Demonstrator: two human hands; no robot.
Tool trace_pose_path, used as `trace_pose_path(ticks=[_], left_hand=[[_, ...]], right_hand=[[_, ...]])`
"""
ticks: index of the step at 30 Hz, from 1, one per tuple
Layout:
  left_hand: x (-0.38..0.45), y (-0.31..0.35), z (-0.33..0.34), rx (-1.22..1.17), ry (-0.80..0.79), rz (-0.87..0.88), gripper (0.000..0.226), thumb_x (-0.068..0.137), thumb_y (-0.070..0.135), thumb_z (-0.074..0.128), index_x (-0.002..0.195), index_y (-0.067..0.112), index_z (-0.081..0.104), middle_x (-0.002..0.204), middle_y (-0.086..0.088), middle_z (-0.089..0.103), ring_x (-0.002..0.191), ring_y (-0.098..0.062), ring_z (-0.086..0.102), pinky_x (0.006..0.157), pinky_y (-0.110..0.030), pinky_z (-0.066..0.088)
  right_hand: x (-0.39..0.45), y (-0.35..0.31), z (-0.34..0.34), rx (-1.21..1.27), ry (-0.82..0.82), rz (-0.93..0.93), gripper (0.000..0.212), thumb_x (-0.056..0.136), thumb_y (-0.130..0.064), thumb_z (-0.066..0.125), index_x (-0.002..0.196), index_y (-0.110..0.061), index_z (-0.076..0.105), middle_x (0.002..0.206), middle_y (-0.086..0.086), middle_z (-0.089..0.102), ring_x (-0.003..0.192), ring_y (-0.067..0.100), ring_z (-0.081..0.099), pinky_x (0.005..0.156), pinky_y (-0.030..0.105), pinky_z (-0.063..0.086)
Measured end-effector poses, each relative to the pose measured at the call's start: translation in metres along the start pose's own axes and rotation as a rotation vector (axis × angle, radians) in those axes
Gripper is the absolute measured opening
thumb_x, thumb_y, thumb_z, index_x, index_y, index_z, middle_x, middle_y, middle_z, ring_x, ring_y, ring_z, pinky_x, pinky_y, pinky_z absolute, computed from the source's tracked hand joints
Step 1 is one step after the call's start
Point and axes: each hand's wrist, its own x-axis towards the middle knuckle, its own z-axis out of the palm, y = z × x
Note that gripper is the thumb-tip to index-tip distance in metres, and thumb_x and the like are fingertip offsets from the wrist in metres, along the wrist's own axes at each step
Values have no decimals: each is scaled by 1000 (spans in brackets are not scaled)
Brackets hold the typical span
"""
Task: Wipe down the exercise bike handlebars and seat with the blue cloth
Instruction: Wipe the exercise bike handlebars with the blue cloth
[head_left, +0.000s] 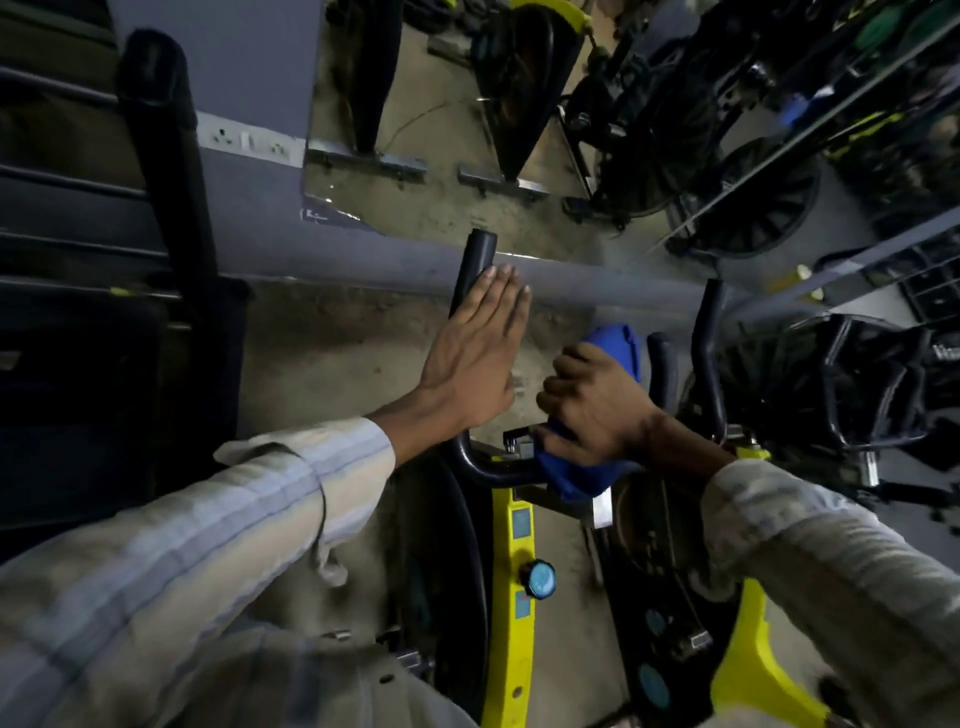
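Note:
A yellow-framed exercise bike stands below me with black handlebars. My left hand lies flat with straight fingers along the inner side of the left handlebar grip, holding nothing. My right hand is closed on the blue cloth, which is wrapped over the middle of the handlebar; a fold of it sticks up past my knuckles. The right-hand grips rise just beyond the cloth. The seat is not in view.
A wall mirror faces the bike, above a grey ledge. A second bike stands close on the right. Another machine's black padded bar rises at the left. A blue tension knob sits on the frame.

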Motion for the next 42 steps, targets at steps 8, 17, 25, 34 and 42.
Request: trace_pose_path(ticks=[8, 17, 25, 34, 42], left_hand=[[0, -1, -2, -49, -8, 0, 96, 91, 38, 48, 165, -6, 6, 174, -30, 5, 164, -40, 2, 134, -50, 1], [1, -2, -5, -94, -22, -2, 95, 80, 38, 8, 165, -6, 9, 174, -30, 6, 165, -38, 4, 135, -48, -1], [-2, 0, -11, -18, -78, 2, 95, 87, 39, 48, 164, -5, 15, 173, -29, 11, 164, -39, 5, 134, -49, -7], [0, 0, -15, 45, -136, 1, 92, 92, 42, 48, 165, -4, 17, 173, -29, 14, 165, -37, 6, 134, -50, -6], [0, 4, -20, 93, -146, -18, 89, 92, 40, 49, 165, -2, 20, 174, -26, 16, 165, -36, 5, 134, -51, -7]], right_hand=[[13, 27, -6, -38, 9, -50, 48, 103, -39, 52, 61, -15, 53, 58, 8, 52, 60, 32, 50, 67, 43, 41], [12, 11, -19, 158, 107, 652, 25, 93, -33, 55, 89, -9, 62, 89, 15, 62, 88, 36, 57, 85, 45, 42], [36, -37, -17, 335, 164, 1249, 45, 92, -21, 66, 131, -1, 56, 129, 21, 58, 120, 39, 53, 105, 46, 44], [42, 2, -45, 548, 329, 1473, 23, 109, -32, 48, 111, -14, 63, 110, 12, 72, 101, 33, 66, 77, 38, 42], [43, -44, -24, 516, 276, 1382, 53, 94, -21, 69, 142, -9, 51, 134, 15, 56, 116, 35, 57, 94, 46, 52]])
